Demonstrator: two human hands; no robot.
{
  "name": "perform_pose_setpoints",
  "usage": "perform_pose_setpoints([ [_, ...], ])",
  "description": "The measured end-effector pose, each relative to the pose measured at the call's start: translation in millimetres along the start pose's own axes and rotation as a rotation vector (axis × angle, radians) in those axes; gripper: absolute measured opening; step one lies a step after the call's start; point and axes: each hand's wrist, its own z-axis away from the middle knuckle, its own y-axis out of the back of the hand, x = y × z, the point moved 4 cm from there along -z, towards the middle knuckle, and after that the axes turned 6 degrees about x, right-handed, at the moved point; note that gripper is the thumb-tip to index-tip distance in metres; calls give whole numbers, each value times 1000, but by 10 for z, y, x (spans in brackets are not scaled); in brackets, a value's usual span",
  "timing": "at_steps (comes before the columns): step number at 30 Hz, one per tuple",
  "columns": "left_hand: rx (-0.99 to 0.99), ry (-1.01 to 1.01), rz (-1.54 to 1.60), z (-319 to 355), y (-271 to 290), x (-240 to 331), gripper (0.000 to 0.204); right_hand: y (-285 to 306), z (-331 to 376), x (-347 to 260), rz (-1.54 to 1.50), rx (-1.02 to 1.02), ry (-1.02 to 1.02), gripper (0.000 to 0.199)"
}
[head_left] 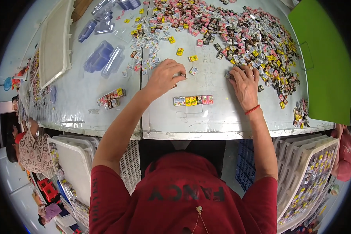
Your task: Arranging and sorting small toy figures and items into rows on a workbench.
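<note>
My left hand (165,80) is closed in a pinch, with a small brown carton-shaped piece (183,75) at its fingertips. Another brown piece (174,86) lies partly hidden under its thumb. My right hand (243,85) has its fingers bent down to the table, closed about a small grey-and-dark carton-shaped piece (227,74) by the thumb. Between the hands and nearer to me stands a neat row of pieces (193,100) in white, yellow, black and pink. Loose yellow pieces (193,58) and a white one (193,71) lie beyond.
A wide heap of mixed pieces (238,31) covers the far right. Clear plastic trays (99,56) and a block of rowed pieces (111,98) lie on the left. A green board (319,62) edges the right. Stacked white crates (304,183) stand below; other people work at both sides.
</note>
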Motion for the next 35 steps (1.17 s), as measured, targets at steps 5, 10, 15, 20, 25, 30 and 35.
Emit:
perform_pose_setpoints([
  [5,3,-63,-14,-132,-61,-32,18,35,-11,-95,-46,-1,17,23],
  [10,-126,45,64,-173,-174,-39,23,-4,30,-195,-47,-3,-2,19],
  [15,-45,-48,72,-130,-265,-95,30,7,-167,-321,-103,2,14,16],
  [20,-72,-44,81,-195,-301,-73,31,-362,-633,-383,-365,-142,-229,20],
  [25,-135,160,134,-132,-227,-79,27,-721,-936,-467,-454,-369,-320,32],
  [30,-51,113,155,-80,-136,-112,27,-789,-930,-529,-344,-403,-252,29],
  [35,-64,46,161,-169,-177,-85,25,-756,-890,-506,-288,-372,-251,27],
])
